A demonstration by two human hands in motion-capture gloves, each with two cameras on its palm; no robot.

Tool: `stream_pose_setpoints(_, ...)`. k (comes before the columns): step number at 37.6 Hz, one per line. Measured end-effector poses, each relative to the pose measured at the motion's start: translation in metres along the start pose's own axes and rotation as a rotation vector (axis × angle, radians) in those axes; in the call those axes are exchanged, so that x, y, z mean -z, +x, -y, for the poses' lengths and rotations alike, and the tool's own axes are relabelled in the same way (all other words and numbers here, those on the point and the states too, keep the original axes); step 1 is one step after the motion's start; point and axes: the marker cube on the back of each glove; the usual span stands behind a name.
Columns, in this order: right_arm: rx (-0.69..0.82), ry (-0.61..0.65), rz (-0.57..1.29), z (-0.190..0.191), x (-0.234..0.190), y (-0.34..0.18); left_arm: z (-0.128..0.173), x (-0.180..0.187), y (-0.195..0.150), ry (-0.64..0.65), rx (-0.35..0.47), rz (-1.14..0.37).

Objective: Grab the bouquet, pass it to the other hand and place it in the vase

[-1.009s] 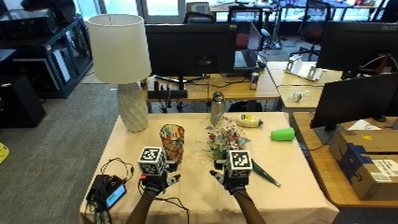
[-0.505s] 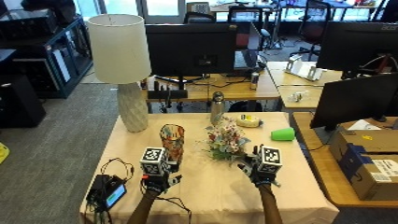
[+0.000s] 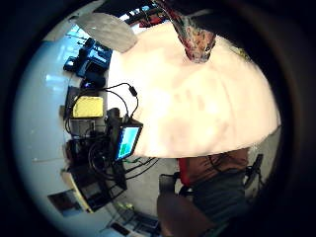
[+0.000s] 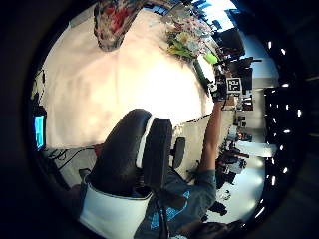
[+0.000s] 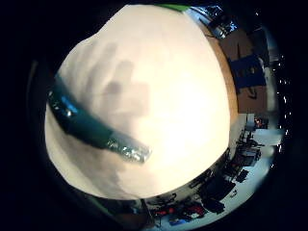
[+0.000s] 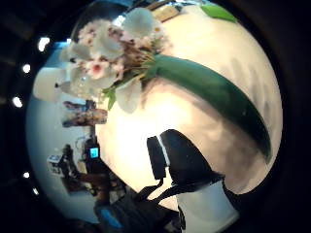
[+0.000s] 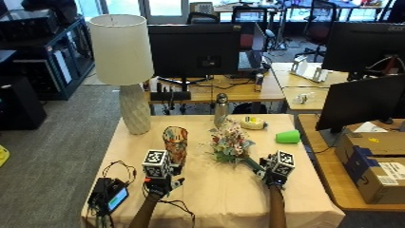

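Nearest the person, both forearms reach up over the cloth-covered surface [image 7: 215, 199]. The left hand [image 7: 161, 183] hovers low just in front of the vase [image 7: 175, 145], not touching it; its fingers are hidden beneath the glove's back, so whether they are spread or curled cannot be told, and its palm views show only bare cloth and the vase ahead. The right hand [image 7: 273, 176] sits at the stem end of the bouquet [image 7: 229, 142]. Its palm views show the green wrapped stem lying flat on the cloth, close under the palm, with one black-gloved finger [image 6: 182, 160] beside it; whether the fingers have closed round the stem cannot be made out. The bouquet lies on its side on the surface, flower heads toward the vase and near it. At the left edge lies a small lit device [image 7: 115, 198] among cables. Farther off stand a green cup [image 7: 288, 137], a metal bottle [image 7: 219, 108] and a tall lamp [image 7: 123, 61].
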Motion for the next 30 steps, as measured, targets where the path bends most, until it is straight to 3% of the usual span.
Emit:
stream_pose_setpoints(5, 0.003, -0.149, 0.043, -0.009, -0.018, 0.006, 0.000, -0.003, -0.001, -0.020, 0.015, -0.009)
stream_pose_setpoints(9, -0.085, -0.181, -0.041, -0.012, -0.026, 0.020, -0.002, -0.003, 0.000, -0.029, 0.017, -0.009)
stream_pose_setpoints(17, -0.044, -0.059, -0.033, -0.002, -0.029, 0.015, 0.004, -0.012, -0.003, -0.030, 0.005, -0.005)
stream_pose_setpoints(23, -0.120, -0.030, -0.242, -0.007, -0.020, 0.022, 0.004, -0.013, -0.002, -0.039, 0.007, -0.021)
stream_pose_setpoints(30, -0.084, 0.053, -0.248, 0.003, -0.016, 0.013, 0.002, -0.013, -0.004, -0.045, 0.015, -0.031)
